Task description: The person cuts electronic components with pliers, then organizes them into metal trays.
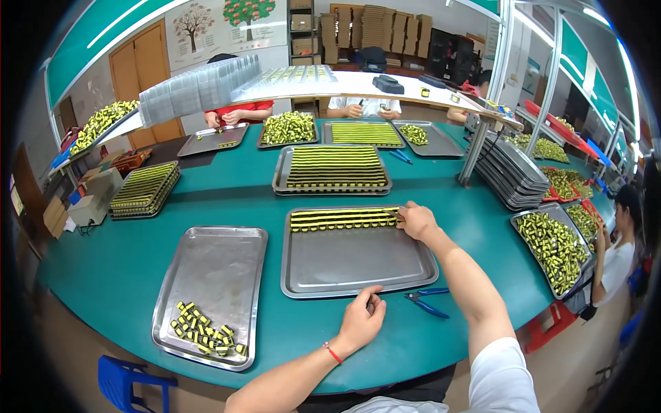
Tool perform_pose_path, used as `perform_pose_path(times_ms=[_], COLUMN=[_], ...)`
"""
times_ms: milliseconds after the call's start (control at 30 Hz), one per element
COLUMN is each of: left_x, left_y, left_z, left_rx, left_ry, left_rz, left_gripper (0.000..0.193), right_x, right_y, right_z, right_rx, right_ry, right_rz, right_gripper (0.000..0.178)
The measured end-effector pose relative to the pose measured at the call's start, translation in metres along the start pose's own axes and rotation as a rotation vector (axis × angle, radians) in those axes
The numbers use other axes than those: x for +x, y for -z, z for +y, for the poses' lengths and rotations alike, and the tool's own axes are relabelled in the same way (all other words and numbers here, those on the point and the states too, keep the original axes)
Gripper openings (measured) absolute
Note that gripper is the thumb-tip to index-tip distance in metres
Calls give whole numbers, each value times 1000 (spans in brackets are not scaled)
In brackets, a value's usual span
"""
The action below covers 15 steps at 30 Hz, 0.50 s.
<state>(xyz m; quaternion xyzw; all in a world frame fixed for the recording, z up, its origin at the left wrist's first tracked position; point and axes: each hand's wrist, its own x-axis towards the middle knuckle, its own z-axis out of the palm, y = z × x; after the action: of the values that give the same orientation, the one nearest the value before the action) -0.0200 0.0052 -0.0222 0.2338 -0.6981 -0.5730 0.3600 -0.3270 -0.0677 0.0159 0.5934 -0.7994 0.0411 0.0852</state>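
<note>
In front of me lies a metal tray (pixel 358 260) with rows of small yellow-and-black coil-like parts (pixel 337 219) along its far edge. My right hand (pixel 417 221) is at the right end of those rows, its fingers pinched together. A thin dark thing shows at its fingertips, too small to name. My left hand (pixel 363 321) rests by the near edge of that tray, fingers curled in; whatever they may hold is hidden. On the left, a second metal tray (pixel 219 268) bears a loose heap of the same parts (pixel 201 329) at its near end.
Blue-handled pliers (pixel 428 301) lie right of my left hand. Beyond are stacked trays of rowed parts (pixel 334 168); another stack (pixel 146 189) stands left. A pile of trays (pixel 509 172) and a heaped tray (pixel 552 251) are right. Other people sit across the table under a raised shelf (pixel 344 84).
</note>
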Motion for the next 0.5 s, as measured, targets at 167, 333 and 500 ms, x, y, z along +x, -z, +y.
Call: perform_pose_path(times_ms=[167,333,500], left_x=[1,1,1], left_y=[-1,2,2], left_z=[4,2,6], left_rx=[35,49,65], left_ry=[-7,-10,11], left_rz=[-1,3,-32], left_gripper=[31,30,29], right_x=[-1,-3,4], right_y=[-11,7,-5], right_z=[6,-7,-8], right_rx=[37,74,4], right_ry=[33,21,58], right_rz=[121,105,170], right_gripper=[24,31,34])
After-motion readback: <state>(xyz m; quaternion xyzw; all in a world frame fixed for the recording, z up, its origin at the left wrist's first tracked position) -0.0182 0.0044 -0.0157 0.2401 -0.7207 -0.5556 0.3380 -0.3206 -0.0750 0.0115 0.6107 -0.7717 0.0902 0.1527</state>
